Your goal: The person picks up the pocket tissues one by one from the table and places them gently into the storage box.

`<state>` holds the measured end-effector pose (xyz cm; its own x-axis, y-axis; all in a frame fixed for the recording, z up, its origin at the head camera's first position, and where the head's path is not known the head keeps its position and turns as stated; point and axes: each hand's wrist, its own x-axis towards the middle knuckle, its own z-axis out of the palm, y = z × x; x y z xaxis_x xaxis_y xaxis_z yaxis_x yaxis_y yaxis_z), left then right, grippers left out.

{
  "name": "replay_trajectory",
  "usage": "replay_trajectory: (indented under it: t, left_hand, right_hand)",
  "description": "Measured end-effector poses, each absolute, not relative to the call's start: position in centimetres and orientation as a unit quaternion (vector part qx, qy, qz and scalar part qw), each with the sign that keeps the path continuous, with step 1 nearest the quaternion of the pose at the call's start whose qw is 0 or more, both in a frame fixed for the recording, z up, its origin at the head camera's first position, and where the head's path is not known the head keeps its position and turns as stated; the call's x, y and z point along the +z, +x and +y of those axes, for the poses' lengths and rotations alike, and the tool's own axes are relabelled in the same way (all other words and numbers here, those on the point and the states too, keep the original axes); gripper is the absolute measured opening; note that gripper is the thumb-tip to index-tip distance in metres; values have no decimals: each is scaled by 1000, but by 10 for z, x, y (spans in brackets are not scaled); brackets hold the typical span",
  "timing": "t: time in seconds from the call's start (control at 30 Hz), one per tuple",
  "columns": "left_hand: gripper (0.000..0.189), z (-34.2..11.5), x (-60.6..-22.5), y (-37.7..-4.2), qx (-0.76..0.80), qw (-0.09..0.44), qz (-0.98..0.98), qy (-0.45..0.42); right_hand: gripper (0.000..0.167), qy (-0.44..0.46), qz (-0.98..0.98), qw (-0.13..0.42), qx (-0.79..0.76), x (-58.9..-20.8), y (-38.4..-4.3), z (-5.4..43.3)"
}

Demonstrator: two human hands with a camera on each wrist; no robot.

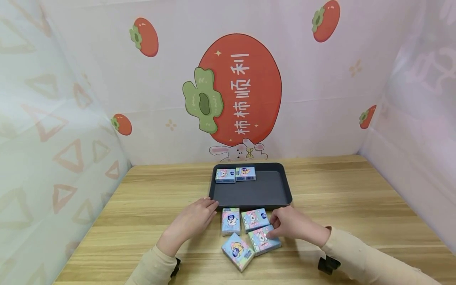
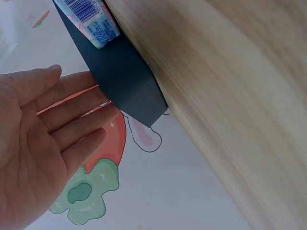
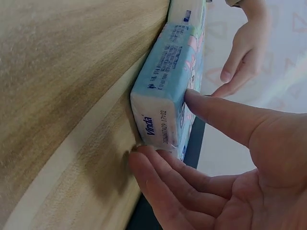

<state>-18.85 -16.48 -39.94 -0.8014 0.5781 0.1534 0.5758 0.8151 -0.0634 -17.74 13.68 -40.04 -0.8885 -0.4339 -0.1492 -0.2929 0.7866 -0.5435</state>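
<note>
Sleeves (image 1: 370, 255) slant inward, left grip (image 1: 195, 217) outstretched, right grip (image 1: 293, 224) pinching a pack (image 1: 260, 240).

Tissue packs (image 1: 230, 222) mostly blue, cartoon-printed; tray (image 1: 272, 188) dark, apparently grey; table (image 1: 167, 182) wood-grained.

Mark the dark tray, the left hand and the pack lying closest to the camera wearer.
Dark tray (image 1: 271, 188): head view, bare inner floor.
Left hand (image 1: 196, 216): head view, back of the hand.
Closest pack (image 1: 238, 251): head view, printed top face.
</note>
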Motion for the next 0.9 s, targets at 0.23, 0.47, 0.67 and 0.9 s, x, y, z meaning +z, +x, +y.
replay_trajectory:
  t: [0.23,0.47,0.67,0.9]
  left_hand:
    - [33,-165,-400,-188,4,82,-949,-305]
    - [33,-166,-401,-190,2,76,-951,-300]
    - [33,-165,-402,-191,3,77,-950,-302]
    - [33,-165,-402,-191,1,77,-951,-300]
  right_hand:
    - [37,-188,921,188,-287,-407,-184,140]
    - [32,-149,922,218,-285,-407,-186,136]
    - [29,-144,920,223,-287,-405,-188,135]
    - [26,-153,919,222,-287,-406,-190,135]
